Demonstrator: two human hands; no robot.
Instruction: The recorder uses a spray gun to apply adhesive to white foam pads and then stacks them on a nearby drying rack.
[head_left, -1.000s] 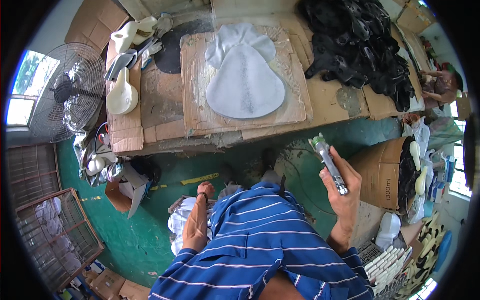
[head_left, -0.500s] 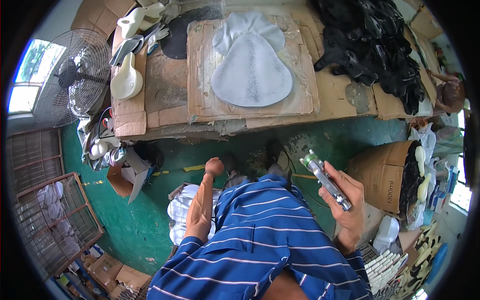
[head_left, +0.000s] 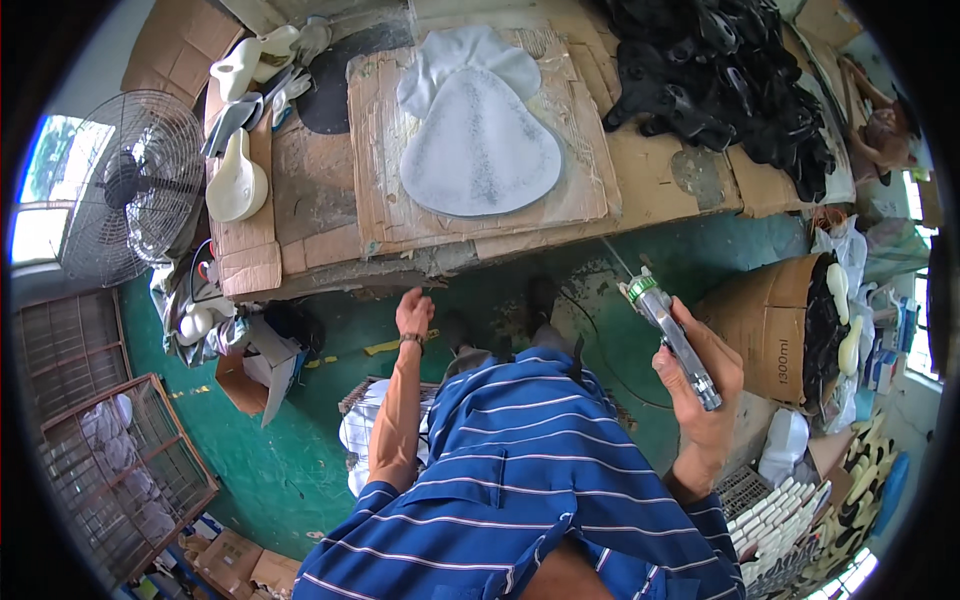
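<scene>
My right hand is wrapped round a metal spray gun with a green ring behind its nozzle. A thin pale jet leaves the nozzle toward the table edge. My left hand hangs just below the near table edge, fingers curled in, with nothing visible in them. On a cardboard sheet on the table lies a whitish, saddle-shaped pad, speckled grey down its middle. A crumpled pale grey cloth piece rests against its far end. Both hands are apart from the pad.
Black moulded pieces are heaped at the table's right. Cream saddle-shaped shells and gloves lie at its left, beside a large fan. A cardboard box stands on the right, a wire cage at lower left. Another person is at far right.
The spray gun has shifted slightly right and a thin jet now shows at its nozzle. My left hand has risen a little toward the table edge. The whole view has tilted slightly.
</scene>
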